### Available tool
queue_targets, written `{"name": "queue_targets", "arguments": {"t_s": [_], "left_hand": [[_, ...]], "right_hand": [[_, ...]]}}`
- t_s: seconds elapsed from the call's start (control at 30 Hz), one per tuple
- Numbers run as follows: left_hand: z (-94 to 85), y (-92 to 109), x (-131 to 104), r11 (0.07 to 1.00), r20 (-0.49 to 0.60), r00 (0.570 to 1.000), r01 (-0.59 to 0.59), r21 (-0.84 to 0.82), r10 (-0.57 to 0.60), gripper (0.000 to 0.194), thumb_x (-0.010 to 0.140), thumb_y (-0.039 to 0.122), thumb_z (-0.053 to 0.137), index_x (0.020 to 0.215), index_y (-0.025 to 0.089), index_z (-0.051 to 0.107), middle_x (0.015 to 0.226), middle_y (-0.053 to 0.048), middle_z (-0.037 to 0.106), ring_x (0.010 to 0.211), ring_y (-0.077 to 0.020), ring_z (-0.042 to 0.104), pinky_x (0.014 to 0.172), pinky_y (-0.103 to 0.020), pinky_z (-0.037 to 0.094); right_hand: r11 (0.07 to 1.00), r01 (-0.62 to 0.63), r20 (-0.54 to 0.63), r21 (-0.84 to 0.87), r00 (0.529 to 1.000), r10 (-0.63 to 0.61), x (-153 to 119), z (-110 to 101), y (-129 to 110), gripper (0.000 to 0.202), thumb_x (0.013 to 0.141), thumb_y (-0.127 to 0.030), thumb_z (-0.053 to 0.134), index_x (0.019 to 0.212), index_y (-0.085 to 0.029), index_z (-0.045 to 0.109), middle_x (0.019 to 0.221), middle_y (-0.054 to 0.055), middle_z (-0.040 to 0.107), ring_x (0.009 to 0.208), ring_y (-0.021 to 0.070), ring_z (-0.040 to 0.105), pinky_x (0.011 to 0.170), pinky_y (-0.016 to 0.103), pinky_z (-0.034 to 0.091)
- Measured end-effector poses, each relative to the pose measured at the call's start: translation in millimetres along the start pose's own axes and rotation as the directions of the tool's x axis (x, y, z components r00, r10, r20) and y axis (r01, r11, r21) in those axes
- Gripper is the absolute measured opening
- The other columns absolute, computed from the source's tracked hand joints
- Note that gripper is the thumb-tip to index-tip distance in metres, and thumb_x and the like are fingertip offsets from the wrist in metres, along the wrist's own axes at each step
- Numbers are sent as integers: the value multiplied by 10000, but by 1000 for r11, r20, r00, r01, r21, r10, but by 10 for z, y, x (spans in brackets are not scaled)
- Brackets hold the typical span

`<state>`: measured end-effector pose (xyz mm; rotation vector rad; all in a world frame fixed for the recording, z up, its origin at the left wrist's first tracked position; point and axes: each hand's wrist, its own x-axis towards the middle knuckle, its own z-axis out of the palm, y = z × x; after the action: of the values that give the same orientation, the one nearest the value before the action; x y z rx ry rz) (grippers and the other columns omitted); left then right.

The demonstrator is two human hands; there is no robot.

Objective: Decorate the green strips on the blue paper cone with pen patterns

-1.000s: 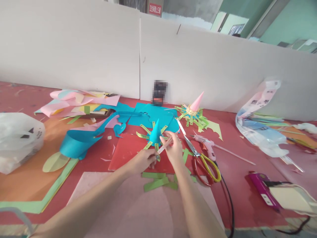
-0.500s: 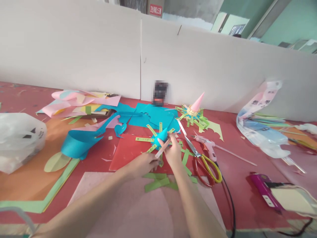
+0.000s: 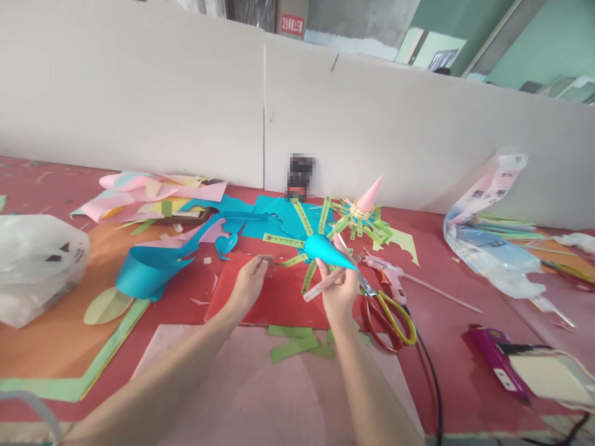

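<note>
My right hand (image 3: 340, 294) holds a blue paper cone (image 3: 324, 250), its tip aimed to the lower right. Yellow-green printed strips (image 3: 284, 240) fan out from the cone's base. A pale flat stick (image 3: 321, 286) is also held between the fingers of this hand. My left hand (image 3: 251, 282) is to the left, over a red sheet (image 3: 237, 303), its thumb and fingertips pinched close to the end of one strip. Whatever sits in that pinch is too blurred to make out. Scissors with red and yellow handles (image 3: 395, 316) lie just right of my right hand.
A pink glue gun (image 3: 393, 275) lies beyond the scissors. Behind it stands a pink cone (image 3: 370, 194) with green strips. On the left are a blue paper loop (image 3: 144, 272) and a white plastic bag (image 3: 37, 266). A purple power strip (image 3: 497, 359) lies at the right, and green scraps (image 3: 292, 347) in front.
The cone has tipped over toward the right and been lifted with its strips in my right hand. My left hand has moved left and up, away from the pale stick.
</note>
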<state>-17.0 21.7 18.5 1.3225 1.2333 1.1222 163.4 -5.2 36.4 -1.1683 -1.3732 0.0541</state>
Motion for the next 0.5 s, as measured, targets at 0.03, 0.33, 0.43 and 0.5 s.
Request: {"name": "queue_targets", "arguments": {"t_s": [0.03, 0.33, 0.43, 0.5], "left_hand": [[-19, 25, 10, 1000, -33, 999, -11, -5, 11, 360, 826, 437, 425, 963, 156, 604, 1002, -99, 670, 943, -211, 621, 827, -324, 481], [-17, 269, -63, 1000, 70, 997, -29, -3, 29, 392, 780, 468, 549, 1033, 188, 654, 1116, -75, 664, 1066, -242, 586, 921, -342, 440], [-5, 266, -81, 1000, 103, 995, -11, 6, 10, 414, 755, 471, 579, 1034, 178, 662, 1070, -76, 684, 1015, -255, 612, 842, -336, 489], [-4, 243, -77, 1000, 101, 995, 4, 11, -5, 430, 740, 466, 592, 1038, 163, 664, 1024, -79, 699, 952, -257, 637, 770, -326, 515]], "right_hand": [[1000, 17, 12, 13, 1000, -17, -3, 8, 8, 413, 820, -297, 609, 1214, -225, 508, 1236, 134, 577, 1167, 282, 527, 899, 463, 509], [989, 140, 47, 39, 989, -142, -22, 44, -47, 451, 817, -195, 617, 1245, -263, 493, 1232, 91, 595, 1147, 275, 552, 917, 459, 507], [977, 192, 71, 89, 977, -199, -33, 66, -66, 494, 805, -155, 632, 1262, -263, 478, 1252, 84, 583, 1136, 256, 562, 943, 436, 497], [973, 195, 97, 121, 974, -207, -42, 80, -74, 506, 808, -148, 628, 1272, -266, 466, 1274, 83, 565, 1144, 247, 556, 929, 412, 511]]}}
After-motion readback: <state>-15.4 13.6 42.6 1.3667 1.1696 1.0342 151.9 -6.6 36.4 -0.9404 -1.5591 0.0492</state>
